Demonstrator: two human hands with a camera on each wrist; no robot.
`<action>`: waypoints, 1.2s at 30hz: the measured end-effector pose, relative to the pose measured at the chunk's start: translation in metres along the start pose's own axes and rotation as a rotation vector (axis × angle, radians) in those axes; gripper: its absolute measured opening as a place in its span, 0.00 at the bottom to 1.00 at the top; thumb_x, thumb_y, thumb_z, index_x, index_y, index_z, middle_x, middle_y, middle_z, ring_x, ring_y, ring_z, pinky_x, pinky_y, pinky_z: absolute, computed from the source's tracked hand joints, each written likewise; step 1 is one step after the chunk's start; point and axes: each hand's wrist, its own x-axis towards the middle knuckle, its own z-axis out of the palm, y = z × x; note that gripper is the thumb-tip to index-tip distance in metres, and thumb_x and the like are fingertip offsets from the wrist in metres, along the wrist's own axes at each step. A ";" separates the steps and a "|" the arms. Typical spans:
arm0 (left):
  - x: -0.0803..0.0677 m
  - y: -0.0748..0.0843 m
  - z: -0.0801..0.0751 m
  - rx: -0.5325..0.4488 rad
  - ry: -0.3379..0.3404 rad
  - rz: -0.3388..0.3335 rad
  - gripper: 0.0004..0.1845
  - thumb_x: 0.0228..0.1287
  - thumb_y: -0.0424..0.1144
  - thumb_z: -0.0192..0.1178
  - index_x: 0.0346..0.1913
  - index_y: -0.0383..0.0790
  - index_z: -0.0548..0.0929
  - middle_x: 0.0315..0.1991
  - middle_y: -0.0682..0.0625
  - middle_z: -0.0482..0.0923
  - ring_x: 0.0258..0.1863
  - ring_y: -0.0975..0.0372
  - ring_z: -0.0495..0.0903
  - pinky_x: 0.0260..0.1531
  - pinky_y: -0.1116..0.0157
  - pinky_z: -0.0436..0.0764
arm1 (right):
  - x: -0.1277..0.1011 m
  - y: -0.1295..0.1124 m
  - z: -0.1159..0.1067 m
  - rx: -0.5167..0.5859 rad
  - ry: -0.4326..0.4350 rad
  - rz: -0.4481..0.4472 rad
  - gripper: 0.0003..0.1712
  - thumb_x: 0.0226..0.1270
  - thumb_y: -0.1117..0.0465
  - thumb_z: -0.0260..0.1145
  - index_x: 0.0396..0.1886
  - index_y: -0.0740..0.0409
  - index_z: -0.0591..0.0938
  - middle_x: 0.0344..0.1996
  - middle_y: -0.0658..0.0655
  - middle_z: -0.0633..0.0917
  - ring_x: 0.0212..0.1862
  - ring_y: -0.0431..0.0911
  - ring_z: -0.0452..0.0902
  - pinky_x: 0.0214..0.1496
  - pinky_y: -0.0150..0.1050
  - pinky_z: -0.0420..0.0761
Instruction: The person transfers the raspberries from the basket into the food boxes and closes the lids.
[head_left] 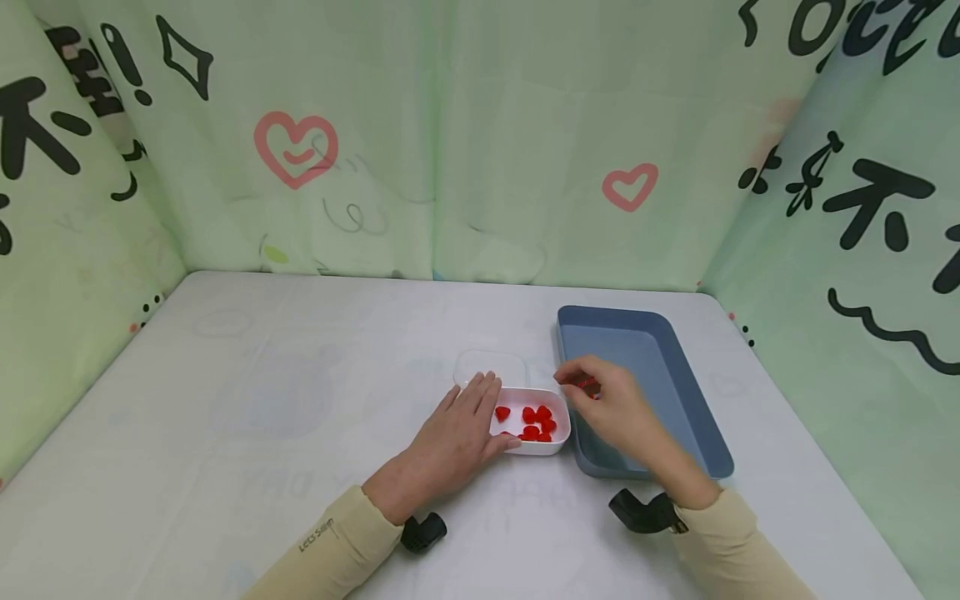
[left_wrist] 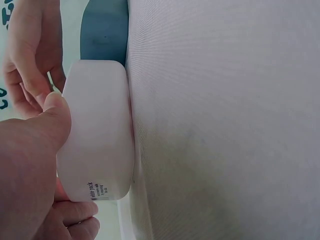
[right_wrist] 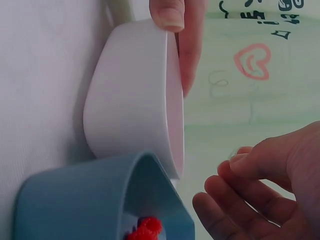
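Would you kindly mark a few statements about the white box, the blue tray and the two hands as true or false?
1. The left hand rests against the white box. True.
2. The white box holds red pieces. True.
3. The blue tray stands to the left of the white box. False: in the head view it stands to the right of it.
4. The right hand lies flat on the table. False: it is raised near the tray's rim with curled fingers, and something red shows at them.
5. A clear lid lies behind the white box. True.
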 end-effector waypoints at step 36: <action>0.000 0.001 0.000 0.013 0.002 -0.001 0.44 0.70 0.63 0.51 0.77 0.38 0.55 0.78 0.44 0.56 0.78 0.52 0.55 0.75 0.51 0.60 | 0.003 0.051 -0.029 -0.146 0.004 0.180 0.09 0.65 0.71 0.63 0.44 0.67 0.83 0.41 0.65 0.86 0.43 0.55 0.82 0.49 0.55 0.83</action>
